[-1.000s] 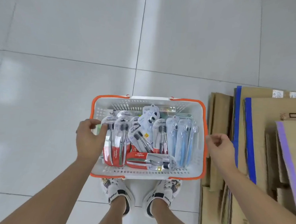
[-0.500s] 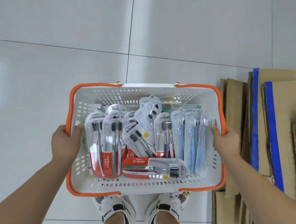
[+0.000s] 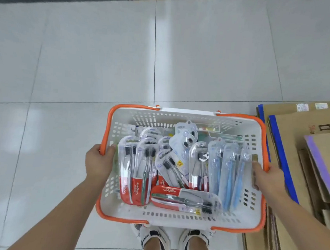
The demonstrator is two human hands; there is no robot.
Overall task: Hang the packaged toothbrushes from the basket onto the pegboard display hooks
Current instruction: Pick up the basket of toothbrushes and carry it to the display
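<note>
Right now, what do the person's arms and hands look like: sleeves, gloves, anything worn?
Both forearms are bare to the frame edge: no sleeves visible. The left hand and right hand are bare, with no gloves; no rings, watch or wristbands visible. No markings visible.

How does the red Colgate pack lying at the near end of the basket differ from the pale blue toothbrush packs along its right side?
The red Colgate pack lies crosswise, bristles pointing right; the pale blue toothbrush packs run lengthwise, bristles toward the far end. The former has a red card and dark bristles; the latter have blue handles and clear fronts. Both are blister packs inside the basket.
</note>
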